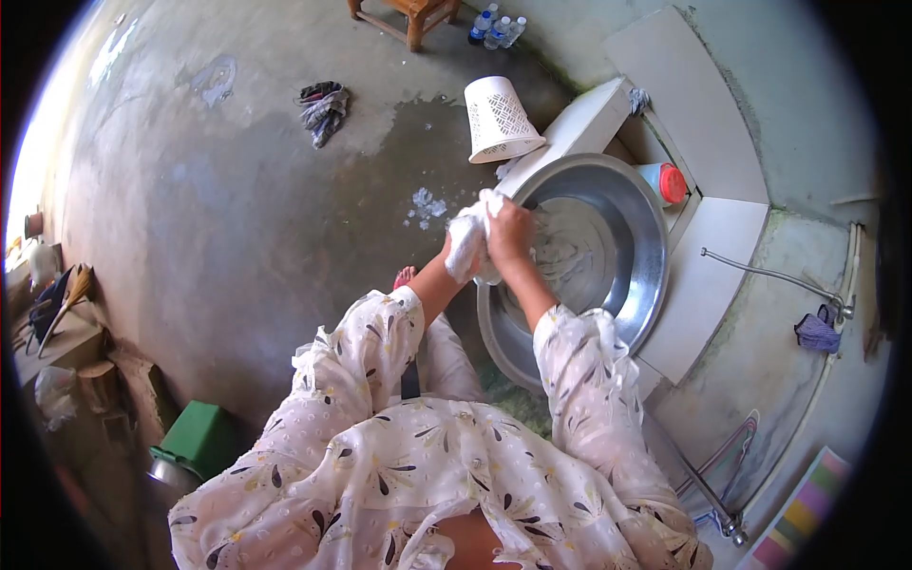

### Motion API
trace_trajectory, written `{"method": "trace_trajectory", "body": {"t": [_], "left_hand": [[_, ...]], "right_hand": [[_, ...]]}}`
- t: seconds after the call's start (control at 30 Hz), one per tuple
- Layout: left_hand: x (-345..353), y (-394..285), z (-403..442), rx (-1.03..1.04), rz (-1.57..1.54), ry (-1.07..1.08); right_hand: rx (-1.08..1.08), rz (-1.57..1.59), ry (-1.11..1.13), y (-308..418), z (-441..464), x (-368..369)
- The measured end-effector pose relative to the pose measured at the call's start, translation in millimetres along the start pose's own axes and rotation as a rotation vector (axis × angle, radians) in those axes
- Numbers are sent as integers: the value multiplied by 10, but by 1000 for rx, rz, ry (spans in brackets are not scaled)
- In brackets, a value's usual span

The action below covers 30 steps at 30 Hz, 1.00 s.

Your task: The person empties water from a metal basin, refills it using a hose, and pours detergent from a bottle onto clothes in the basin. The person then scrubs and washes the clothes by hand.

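Observation:
A wet white cloth [466, 239] is bunched between my two hands at the left rim of a large metal basin [650, 271]. My left hand [454, 263], mostly covered by the cloth, grips it from the left. The fingers of my right hand [510, 233] are closed around its other side. Cloudy water [574, 249] with pale swirls lies in the basin. Whether the cloth has suds on it or just folds, I cannot tell.
A white perforated basket [498, 119] lies beside the tiled ledge [579, 122]. Behind the basin is a red-lidded container [671, 183]. A tap hose [765, 272] reaches in from the right wall. Dark crumpled cloth [324, 112] and foam [427, 206] lie on the wet floor.

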State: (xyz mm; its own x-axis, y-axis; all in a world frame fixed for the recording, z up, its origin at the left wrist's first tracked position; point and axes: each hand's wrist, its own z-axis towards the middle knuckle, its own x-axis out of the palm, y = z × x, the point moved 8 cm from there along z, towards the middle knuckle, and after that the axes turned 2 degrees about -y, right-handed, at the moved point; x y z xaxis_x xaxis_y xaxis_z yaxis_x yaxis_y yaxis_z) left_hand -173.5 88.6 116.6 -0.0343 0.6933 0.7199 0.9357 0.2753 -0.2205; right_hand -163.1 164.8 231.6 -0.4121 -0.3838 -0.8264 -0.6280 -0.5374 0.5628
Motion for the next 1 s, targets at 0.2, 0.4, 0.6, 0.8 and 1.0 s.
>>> {"method": "trace_trajectory", "body": {"t": [0.2,0.4,0.6,0.8,1.0], "left_hand": [[224,-243,-20,704,1462,317],[218,-180,-151,50,73,-40],[207,-150,-141,421,827,349],[133,-76,-16,58,10,164],[-371,441,464,-74,-54,114]], "right_hand": [[-45,-121,66,79,-173,218],[-47,-4,34,-17,-29,118],[-132,45,-60,88,-150,140],[-146,155,-45,83,-126,91],[-72,111,-104,7,-116,96]]}}
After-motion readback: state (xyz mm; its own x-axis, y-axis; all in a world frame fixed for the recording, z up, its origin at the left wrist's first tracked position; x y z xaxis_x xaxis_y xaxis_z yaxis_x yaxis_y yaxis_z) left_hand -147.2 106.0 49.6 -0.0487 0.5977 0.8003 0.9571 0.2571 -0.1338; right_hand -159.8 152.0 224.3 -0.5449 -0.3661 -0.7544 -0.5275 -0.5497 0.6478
